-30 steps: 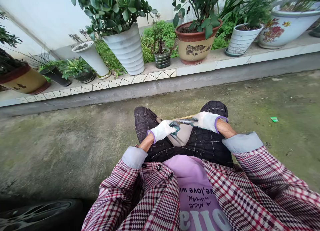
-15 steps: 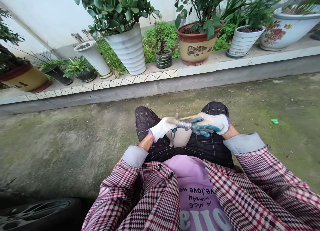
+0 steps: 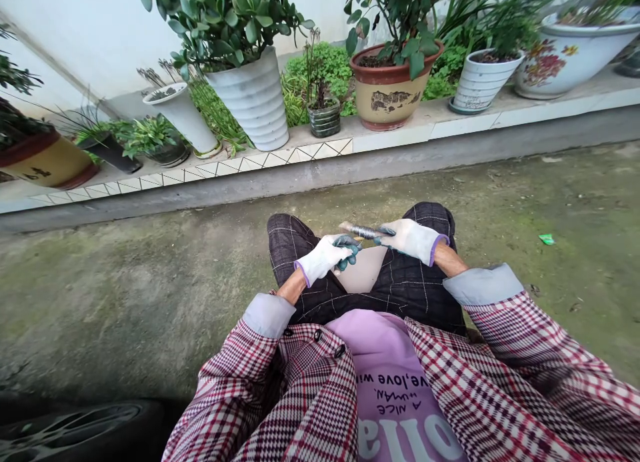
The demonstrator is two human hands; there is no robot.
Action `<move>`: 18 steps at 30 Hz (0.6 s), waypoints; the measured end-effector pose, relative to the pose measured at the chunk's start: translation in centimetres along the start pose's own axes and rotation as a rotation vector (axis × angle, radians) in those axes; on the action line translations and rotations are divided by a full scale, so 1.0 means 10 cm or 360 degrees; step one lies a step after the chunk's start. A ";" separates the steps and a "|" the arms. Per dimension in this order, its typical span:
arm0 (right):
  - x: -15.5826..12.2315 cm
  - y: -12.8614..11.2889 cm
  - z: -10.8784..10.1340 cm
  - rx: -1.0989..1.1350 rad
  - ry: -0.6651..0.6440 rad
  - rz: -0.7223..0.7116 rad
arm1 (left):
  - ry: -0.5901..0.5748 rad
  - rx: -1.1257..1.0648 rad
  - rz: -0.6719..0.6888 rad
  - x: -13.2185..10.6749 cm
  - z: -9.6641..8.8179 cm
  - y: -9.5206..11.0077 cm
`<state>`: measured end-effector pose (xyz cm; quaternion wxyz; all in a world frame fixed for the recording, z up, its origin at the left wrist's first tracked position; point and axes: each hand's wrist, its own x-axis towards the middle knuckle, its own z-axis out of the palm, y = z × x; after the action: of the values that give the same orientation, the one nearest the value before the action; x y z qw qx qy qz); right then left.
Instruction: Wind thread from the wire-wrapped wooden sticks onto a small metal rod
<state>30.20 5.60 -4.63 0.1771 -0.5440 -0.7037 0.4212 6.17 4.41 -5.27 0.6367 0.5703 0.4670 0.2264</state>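
Observation:
In the head view, my right hand (image 3: 411,239), in a white glove with blue-green palm and purple cuff, grips one end of a stick wound with silvery wire (image 3: 367,232). The stick's bare end points left, over my lap. My left hand (image 3: 327,255), gloved the same way, is closed just below that end. Its fingers curl inward around something I cannot make out; a short tan piece shows beside the fingertips. A pale seat (image 3: 366,272) shows between my thighs, beneath both hands.
Ahead runs a low tiled ledge (image 3: 320,149) lined with potted plants, among them a white ribbed pot (image 3: 250,102) and a brown-and-tan pot (image 3: 390,99). A wheel (image 3: 75,429) is at lower left. A green scrap (image 3: 547,239) lies on the concrete ground at right.
The wire-wound stick has shifted up and left with my right hand. My left hand has moved below its end, and the rod that hung under my left hand no longer shows.

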 end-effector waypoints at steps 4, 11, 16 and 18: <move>-0.07 -0.12 -0.01 0.0411 0.0106 0.0138 | -0.0069 -0.0151 0.0068 0.00 0.02 0.03; -0.14 -0.25 0.03 0.0839 -0.0076 0.0151 | 0.0023 -0.0162 0.0051 0.10 0.00 -0.09; -0.11 -0.13 0.06 0.0915 -0.0103 0.0085 | 0.0065 -0.0072 0.0204 0.13 0.02 -0.14; -0.09 -0.10 0.07 0.0939 -0.0100 0.0067 | 0.0016 0.0046 0.0238 0.10 0.00 -0.15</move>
<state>29.42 4.49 -4.05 0.2971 -0.4701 -0.5446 0.6278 6.32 4.85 -6.99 0.6074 0.6115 0.4294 0.2695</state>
